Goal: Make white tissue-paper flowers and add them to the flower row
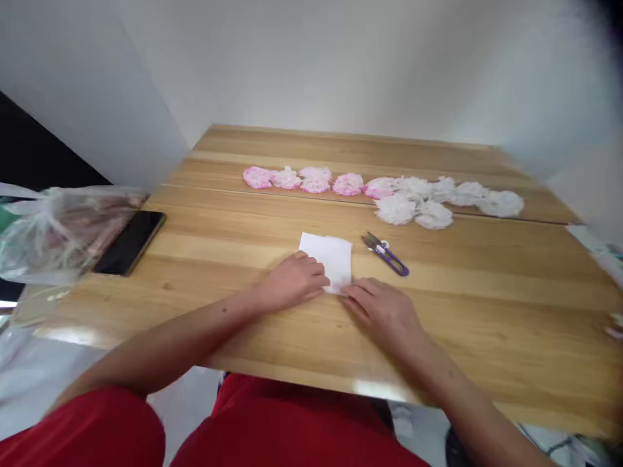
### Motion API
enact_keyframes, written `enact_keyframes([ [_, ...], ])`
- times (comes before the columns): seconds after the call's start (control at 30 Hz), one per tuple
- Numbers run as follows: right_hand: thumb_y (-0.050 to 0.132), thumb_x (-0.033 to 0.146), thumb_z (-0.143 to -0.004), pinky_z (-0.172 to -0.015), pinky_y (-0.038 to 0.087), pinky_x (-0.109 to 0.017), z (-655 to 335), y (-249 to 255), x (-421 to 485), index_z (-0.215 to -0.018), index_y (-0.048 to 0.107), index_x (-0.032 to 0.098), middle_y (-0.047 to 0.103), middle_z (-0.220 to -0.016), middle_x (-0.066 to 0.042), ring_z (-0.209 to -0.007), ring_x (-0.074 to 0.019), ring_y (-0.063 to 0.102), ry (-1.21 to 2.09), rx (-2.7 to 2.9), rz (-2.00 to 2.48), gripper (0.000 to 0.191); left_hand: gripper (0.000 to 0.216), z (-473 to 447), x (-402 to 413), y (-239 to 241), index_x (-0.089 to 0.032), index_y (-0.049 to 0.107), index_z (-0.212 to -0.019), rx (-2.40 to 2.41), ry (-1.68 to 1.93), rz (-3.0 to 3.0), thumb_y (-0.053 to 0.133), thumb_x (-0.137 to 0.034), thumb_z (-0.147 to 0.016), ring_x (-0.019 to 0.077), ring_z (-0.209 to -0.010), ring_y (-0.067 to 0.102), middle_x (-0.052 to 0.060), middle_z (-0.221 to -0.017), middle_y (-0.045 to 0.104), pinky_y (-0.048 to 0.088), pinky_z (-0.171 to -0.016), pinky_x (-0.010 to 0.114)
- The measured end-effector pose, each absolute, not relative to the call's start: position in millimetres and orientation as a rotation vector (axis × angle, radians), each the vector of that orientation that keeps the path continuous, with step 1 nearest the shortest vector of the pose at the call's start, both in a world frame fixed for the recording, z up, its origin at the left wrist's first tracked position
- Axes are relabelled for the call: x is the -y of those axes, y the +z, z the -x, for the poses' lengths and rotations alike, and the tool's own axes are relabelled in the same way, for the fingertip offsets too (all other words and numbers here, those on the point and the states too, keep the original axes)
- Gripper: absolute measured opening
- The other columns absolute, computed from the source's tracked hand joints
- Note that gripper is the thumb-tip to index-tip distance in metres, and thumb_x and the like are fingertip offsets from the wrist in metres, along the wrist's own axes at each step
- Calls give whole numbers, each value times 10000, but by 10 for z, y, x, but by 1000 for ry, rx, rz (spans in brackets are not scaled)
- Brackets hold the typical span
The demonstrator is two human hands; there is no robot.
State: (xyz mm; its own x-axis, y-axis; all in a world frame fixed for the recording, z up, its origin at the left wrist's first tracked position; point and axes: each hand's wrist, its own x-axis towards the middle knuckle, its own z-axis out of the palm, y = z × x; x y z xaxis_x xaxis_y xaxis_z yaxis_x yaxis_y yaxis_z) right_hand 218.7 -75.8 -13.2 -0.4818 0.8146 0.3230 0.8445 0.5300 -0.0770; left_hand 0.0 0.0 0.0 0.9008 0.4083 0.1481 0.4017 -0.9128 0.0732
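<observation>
A square white paper sheet (pixel 333 253), possibly several thin layers, lies flat on the wooden table in front of me. My left hand (pixel 296 280) rests over its lower left part, fingers bent and close together on the edge. At the lower right corner, my right hand (pixel 382 305) pinches the paper between thumb and fingers. The undersides of both hands' fingers are hidden. Just right of the sheet lie thread snips (pixel 386 253) with purple handles, their blades pointing up and left.
Pink-edged white paper flowers (pixel 315 180) and plain white ones (pixel 433 214) form a row across the wooden table (pixel 219 227). On the left are a black phone (pixel 130 243) and a clear plastic bag (pixel 63 227). A pale wall (pixel 341 71) stands behind.
</observation>
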Motion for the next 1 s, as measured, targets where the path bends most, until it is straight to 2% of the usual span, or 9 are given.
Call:
enact_keyframes([
  [0.2, 505, 245, -924, -641, 339, -284, -2189, -95, 772, -864, 631, 199, 641, -787, -23, -761, -166, 563, -164, 2523, 1371, 147, 177, 150, -7, 51, -180, 633, -836, -651, 194, -3049, 508, -291, -894, 188, -837, 560, 47, -868, 654, 352, -801, 341],
  [0.4, 485, 153, -912, -620, 303, -291, -2165, -131, 726, -761, 622, 188, 598, -707, -29, -704, -162, 519, -258, 2562, 1365, 207, 204, 218, 75, -18, -161, 599, -796, -747, 183, -3059, 448, -223, -918, 188, -843, 537, 50, -846, 625, 367, -804, 333],
  [0.57, 470, 179, -922, -622, 317, -293, -2179, -146, 715, -744, 614, 185, 600, -700, -32, -702, -164, 528, -249, 2546, 1359, 229, 240, 201, 120, -75, -150, 587, -794, -829, 210, -3056, 407, -214, -940, 190, -830, 521, 60, -854, 611, 380, -801, 333],
  [0.63, 466, 206, -930, -636, 344, -286, -2181, -126, 717, -783, 622, 186, 625, -740, -36, -731, -164, 551, -171, 2525, 1360, 216, 232, 190, 120, -93, -148, 587, -792, -840, 223, -3033, 415, -211, -935, 191, -834, 526, 63, -859, 612, 386, -790, 329],
  [0.73, 483, 278, -932, -695, 397, -289, -2139, -76, 713, -976, 625, 186, 667, -899, -51, -834, -180, 584, -58, 2474, 1356, 175, 198, 176, 105, -112, -149, 595, -807, -875, 271, -2973, 436, -193, -917, 189, -836, 540, 61, -859, 619, 393, -768, 317],
  [0.8, 514, 351, -916, -730, 420, -312, -2079, -44, 692, -1124, 584, 186, 662, -1014, -71, -909, -207, 581, -42, 2470, 1349, 274, 169, 169, 92, -119, -152, 602, -831, -901, 301, -2927, 452, -182, -903, 188, -834, 550, 57, -861, 629, 398, -760, 312],
  [0.87, 536, 380, -900, -743, 425, -331, -2010, -26, 651, -1181, 559, 187, 647, -1069, -87, -949, -230, 567, -54, 2492, 1335, 342, 153, 166, 80, -119, -153, 608, -852, -915, 329, -2883, 463, -177, -894, 189, -840, 558, 56, -867, 640, 404, -764, 309],
  [0.93, 523, 337, -911, -731, 415, -327, -1957, -24, 596, -1109, 597, 186, 652, -1029, -89, -936, -229, 564, -72, 2526, 1321, 260, 150, 168, 72, -114, -154, 612, -862, -919, 356, -2841, 466, -172, -888, 188, -845, 565, 57, -872, 649, 411, -768, 305],
  [1.0, 487, 261, -928, -694, 395, -312, -1931, -34, 541, -951, 643, 183, 661, -908, -78, -863, -212, 570, -88, 2571, 1319, 176, 152, 176, 70, -105, -154, 614, -870, -925, 377, -2799, 464, -168, -888, 186, -848, 571, 58, -875, 655, 418, -772, 301],
])
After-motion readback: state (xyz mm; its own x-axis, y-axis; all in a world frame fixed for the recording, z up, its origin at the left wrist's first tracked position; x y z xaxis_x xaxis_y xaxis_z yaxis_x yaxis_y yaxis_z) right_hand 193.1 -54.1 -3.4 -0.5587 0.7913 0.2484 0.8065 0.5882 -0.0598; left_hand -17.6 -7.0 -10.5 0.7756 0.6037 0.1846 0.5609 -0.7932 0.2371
